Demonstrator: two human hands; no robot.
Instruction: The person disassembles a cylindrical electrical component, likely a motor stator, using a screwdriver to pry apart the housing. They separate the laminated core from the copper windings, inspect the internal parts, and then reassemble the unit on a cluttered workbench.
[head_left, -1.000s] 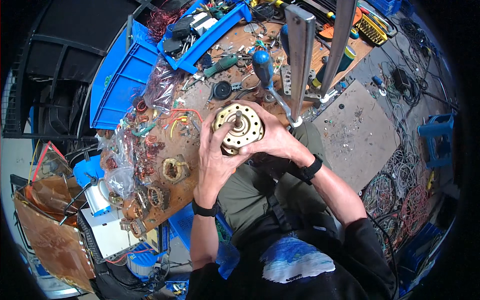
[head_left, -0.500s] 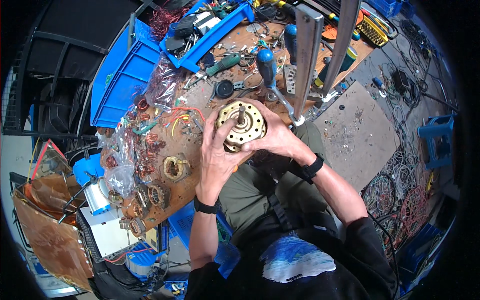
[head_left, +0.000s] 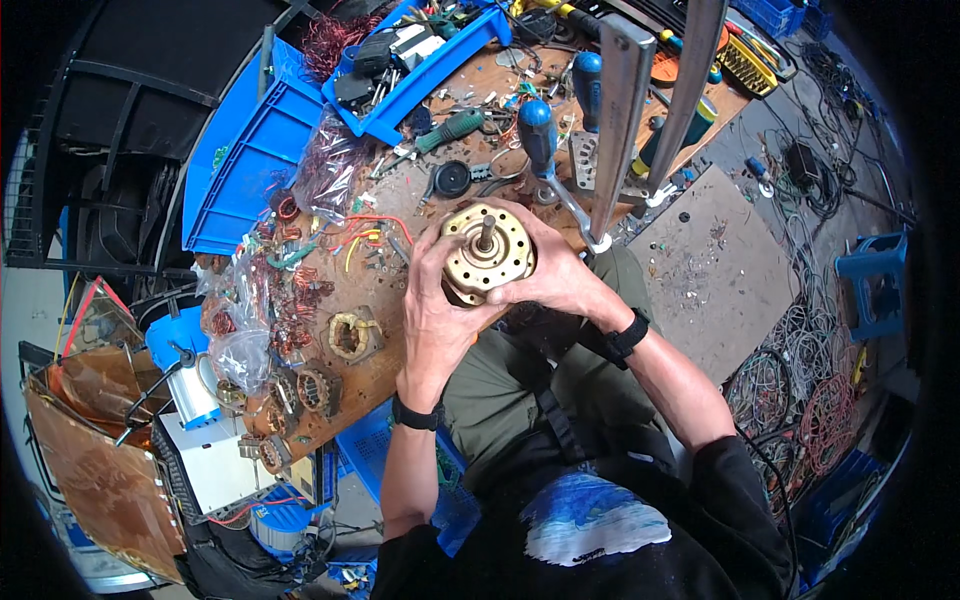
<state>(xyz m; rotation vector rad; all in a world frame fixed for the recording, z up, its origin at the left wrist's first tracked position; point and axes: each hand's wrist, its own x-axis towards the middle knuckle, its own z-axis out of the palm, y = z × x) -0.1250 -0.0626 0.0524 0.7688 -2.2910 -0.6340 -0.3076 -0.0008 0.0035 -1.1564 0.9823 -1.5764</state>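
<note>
I see a round, gold-coloured metal motor housing mid-frame, its grey metal shaft standing toward me, clasped in a two-handed grip, left hand and right hand opposite. It looks heavy, rigid, perhaps slick, best held around its sides. Leftward spreads a cluttered brown wooden tabletop.

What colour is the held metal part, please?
The metal part is pale gold, seen best in the head view.
</note>
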